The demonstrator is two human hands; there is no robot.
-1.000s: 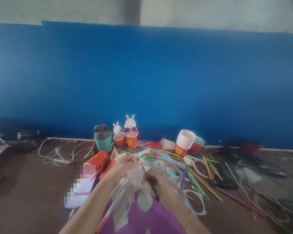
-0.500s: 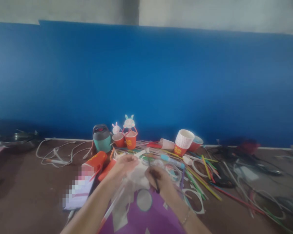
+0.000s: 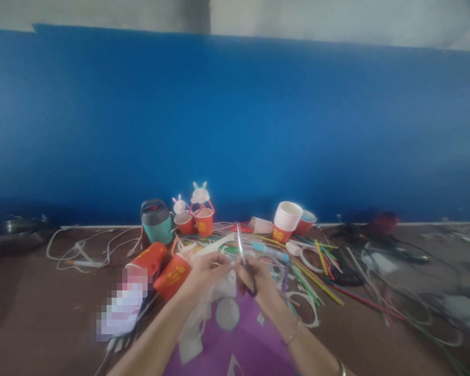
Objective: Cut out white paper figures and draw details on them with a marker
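We log a brown table (image 3: 62, 313) across the lower frame. On it we note white cables (image 3: 49, 245) at lower left, a teal container (image 3: 157, 230) left of centre, a purple sheet (image 3: 258, 344) at bottom centre, coloured strips (image 3: 329, 292) at lower right.

I see a crafting table (image 3: 62, 308): beyond the right hand (image 3: 260, 284) stand stacked paper cups (image 3: 288, 216), to its right lie coloured sticks (image 3: 321, 257), past the left hand (image 3: 206, 274) are two rabbit figures (image 3: 200, 195). Home or classroom, I cannot tell.
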